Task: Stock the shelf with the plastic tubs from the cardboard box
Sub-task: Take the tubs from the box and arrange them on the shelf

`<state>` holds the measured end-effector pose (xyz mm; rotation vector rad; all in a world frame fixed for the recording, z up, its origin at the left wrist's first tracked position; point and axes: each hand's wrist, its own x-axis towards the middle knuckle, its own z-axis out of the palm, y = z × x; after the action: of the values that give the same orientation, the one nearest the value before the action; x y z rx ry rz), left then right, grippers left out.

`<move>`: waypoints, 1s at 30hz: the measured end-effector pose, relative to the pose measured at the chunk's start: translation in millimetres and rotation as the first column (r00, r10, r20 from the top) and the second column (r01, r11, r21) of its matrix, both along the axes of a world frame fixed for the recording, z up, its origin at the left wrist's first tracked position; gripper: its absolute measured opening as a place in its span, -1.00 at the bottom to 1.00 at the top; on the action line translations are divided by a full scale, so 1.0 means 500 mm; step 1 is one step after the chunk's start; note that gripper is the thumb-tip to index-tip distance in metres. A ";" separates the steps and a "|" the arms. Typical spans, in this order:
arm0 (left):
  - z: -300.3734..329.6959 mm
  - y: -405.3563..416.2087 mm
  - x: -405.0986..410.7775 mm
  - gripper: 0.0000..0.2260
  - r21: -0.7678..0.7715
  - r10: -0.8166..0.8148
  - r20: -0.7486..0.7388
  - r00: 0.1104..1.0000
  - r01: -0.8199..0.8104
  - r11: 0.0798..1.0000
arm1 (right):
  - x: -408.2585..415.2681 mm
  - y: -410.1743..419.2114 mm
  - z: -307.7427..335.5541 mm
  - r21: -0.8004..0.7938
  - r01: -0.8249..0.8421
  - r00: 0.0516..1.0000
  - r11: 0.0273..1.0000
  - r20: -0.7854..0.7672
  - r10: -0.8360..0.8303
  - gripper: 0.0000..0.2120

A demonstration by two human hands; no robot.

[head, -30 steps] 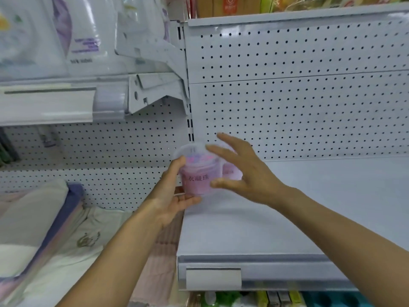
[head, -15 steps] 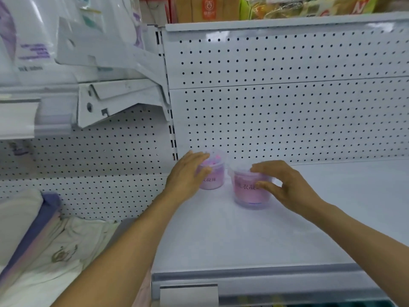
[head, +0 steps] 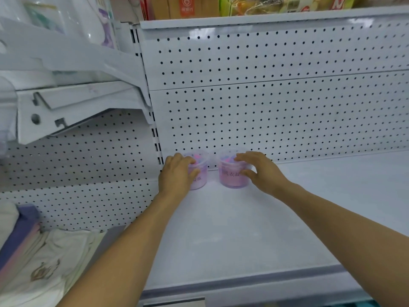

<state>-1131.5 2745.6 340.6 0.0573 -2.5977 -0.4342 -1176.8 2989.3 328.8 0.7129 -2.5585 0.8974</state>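
Two clear plastic tubs with pink and purple contents stand upright on the white shelf [head: 232,235], side by side at its back left corner, close against the perforated back panel [head: 265,111]. The left tub [head: 200,173] sits just beside the slotted upright [head: 157,147] that divides the two shelf bays; the right tub [head: 232,176] stands near it with a narrow gap between them. Both carry red printed characters on the front, partly covered by fingers.

The left hand [head: 177,176] wraps the left tub from its left side, fingers curled over the lid rim and thumb pressed to the front wall, so the hand is closed around it. The right hand [head: 261,171] lies on the right tub from the right, fingertips on the lid and thumb against the label; whether it grips firmly or merely rests there is hard to tell from this angle. Both tubs appear to rest on the shelf surface.

The rest of the shelf stretches bare to the right. In the left bay, a white shelf bracket [head: 73,107] hangs above, and folded textiles [head: 33,258] lie lower down. Packaged goods [head: 254,5] line the top shelf.
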 end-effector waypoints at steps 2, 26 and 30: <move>-0.001 -0.002 -0.003 -0.72 -0.001 0.015 0.021 1.000 -0.015 1.000 | -0.004 -0.006 0.003 0.010 0.020 1.000 1.000 0.017 -0.021 -0.64; -0.066 0.611 0.382 -0.49 -0.059 -0.594 -0.150 0.790 0.593 0.803 | 0.546 0.528 -0.049 0.075 0.583 0.752 0.809 -0.428 -0.502 -0.58; -0.136 0.810 0.435 -0.51 -0.032 -0.703 -0.098 0.704 0.704 0.710 | 0.668 0.723 -0.108 0.125 0.676 0.711 0.726 -0.367 -0.600 -0.61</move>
<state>-913.8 3150.8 272.5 -0.9726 -2.4218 -0.6846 -842.9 3350.8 274.7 -0.0364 -2.3759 0.2025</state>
